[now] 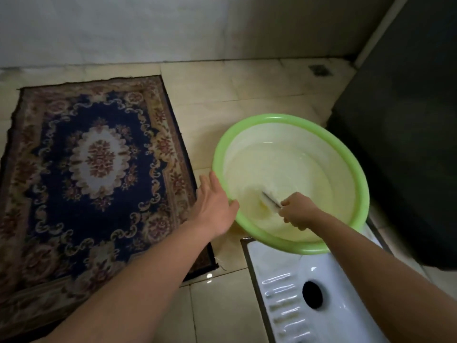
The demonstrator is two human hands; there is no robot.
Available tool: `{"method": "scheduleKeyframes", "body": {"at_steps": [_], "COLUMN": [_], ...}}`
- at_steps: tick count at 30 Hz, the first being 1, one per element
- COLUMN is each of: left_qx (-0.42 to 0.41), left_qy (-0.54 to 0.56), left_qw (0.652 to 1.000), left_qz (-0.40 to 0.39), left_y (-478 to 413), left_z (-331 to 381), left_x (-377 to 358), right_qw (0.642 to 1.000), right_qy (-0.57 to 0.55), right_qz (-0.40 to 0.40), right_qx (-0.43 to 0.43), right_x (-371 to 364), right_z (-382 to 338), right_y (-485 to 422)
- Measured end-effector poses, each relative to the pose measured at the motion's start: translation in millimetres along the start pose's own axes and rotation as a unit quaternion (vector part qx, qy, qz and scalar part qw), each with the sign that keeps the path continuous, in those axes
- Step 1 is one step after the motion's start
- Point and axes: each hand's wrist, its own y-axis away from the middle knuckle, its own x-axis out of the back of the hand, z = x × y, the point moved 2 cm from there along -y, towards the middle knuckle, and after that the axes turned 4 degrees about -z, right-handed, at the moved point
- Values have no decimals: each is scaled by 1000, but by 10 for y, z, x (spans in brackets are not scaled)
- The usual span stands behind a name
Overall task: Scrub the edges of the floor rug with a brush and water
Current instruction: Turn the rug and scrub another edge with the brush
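A patterned rug [91, 169], dark blue with a floral border, lies flat on the tiled floor at the left. To its right stands a green plastic basin [291, 120] holding water. My right hand [296, 210] is over the basin's near side, shut on a brush [270, 200] whose head dips into the water. My left hand [215, 204] rests with fingers spread against the basin's left rim, between basin and rug, holding nothing.
A white squat toilet pan [284, 280] lies in the floor at the lower right, partly under the basin. A dark door or panel [408, 144] fills the right side. A pale wall [123, 28] runs along the back. The floor near the rug's corner looks wet.
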Motion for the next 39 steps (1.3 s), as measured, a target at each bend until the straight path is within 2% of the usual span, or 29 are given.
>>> {"method": "scheduleKeyframes", "body": {"at_steps": [3, 8, 15, 18, 25, 30, 32, 35, 39], "left_qx": [35, 85, 140, 168, 201, 190, 188, 218, 251], "left_qy": [12, -52, -106, -127, -182, -188, -189, -137, 28], "left_qw": [999, 991, 976, 967, 950, 930, 932, 948, 949], "left_qz": [-25, -92, -130, -147, -157, -252, -244, -186, -190], "left_y": [-164, -320, -327, -337, -478, -830, -970, -1149, -1215], "left_z": [20, 166, 368, 445, 472, 401, 450, 433, 250], "left_x": [18, 109, 231, 291, 399, 635, 627, 586, 624], "right_qw": [999, 995, 981, 976, 984, 990, 990, 990, 990], "right_qy": [40, 95, 149, 165, 114, 34, 28, 17, -3], "right_qz": [33, 3, 104, 122, 115, 110, 101, 100, 111], "right_qx": [-2, 4, -64, -77, -71, -78, -92, -96, -91], "right_x": [163, 470, 1354, 1523, 1351, 1236, 1166, 1087, 1071], "right_z": [24, 52, 547, 808, 1020, 1016, 1000, 989, 1000], "right_y": [20, 138, 112, 89, 30, -159, -227, -300, -295]}}
